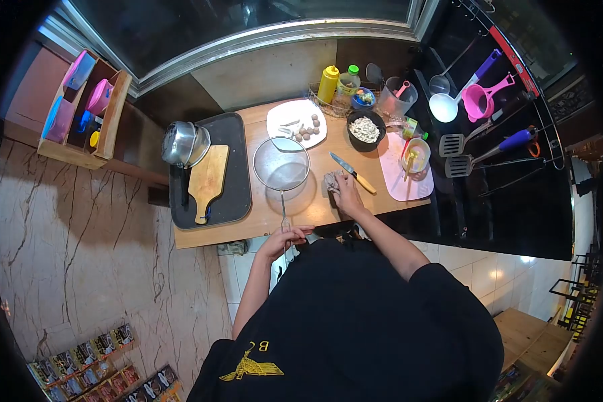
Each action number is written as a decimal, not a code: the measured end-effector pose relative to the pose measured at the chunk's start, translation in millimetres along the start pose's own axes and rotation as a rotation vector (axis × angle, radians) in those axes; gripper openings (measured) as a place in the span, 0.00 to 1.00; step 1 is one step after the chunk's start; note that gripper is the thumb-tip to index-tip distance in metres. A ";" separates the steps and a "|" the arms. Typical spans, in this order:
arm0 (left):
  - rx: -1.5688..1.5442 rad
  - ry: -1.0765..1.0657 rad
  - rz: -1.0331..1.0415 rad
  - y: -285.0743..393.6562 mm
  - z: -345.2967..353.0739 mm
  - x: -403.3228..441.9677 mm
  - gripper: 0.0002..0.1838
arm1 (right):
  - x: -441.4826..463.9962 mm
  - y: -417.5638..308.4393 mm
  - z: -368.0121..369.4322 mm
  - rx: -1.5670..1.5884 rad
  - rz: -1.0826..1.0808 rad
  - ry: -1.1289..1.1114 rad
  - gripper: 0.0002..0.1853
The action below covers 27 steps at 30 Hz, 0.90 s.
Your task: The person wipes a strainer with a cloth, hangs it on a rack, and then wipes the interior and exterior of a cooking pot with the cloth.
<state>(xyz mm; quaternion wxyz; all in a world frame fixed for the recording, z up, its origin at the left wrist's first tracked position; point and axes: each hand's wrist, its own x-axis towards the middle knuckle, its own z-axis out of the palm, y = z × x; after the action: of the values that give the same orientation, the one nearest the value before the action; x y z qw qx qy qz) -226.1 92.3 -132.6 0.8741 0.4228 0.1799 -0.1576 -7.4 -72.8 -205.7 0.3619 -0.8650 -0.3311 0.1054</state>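
Note:
My left hand (285,242) is at the near edge of the wooden table (238,236), its fingers closed round the handle of a round mesh strainer (281,164). The strainer's bowl is over the table and casts a shadow below it. My right hand (347,195) grips a crumpled grey cloth (331,181) on the tabletop. Just right of that hand lies a knife (363,182) with a yellow handle, its blade pointing away from me. Beyond the strainer, a white plate (277,118) holds small brownish balls and pale strips. A black bowl (367,146) contains pale sliced pieces.
At left, a dark tray (238,181) carries a metal pot (181,142) and a wooden cutting board (209,177). A pink mat (403,191) with a small bowl (417,155) lies at right. Bottles stand in a wire rack (315,91). Utensils hang over the black surface (502,221).

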 end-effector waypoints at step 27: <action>0.018 -0.086 -0.057 51.4 55.5 32.1 0.15 | 8.0 -65.2 -75.4 0.002 -0.456 0.007 0.29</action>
<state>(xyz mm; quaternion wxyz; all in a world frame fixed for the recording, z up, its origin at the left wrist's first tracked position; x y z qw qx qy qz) -165.6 74.7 -79.8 0.8724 0.4181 0.1526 -0.2020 -1.8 -75.7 -105.8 0.3786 -0.7678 -0.5166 0.0183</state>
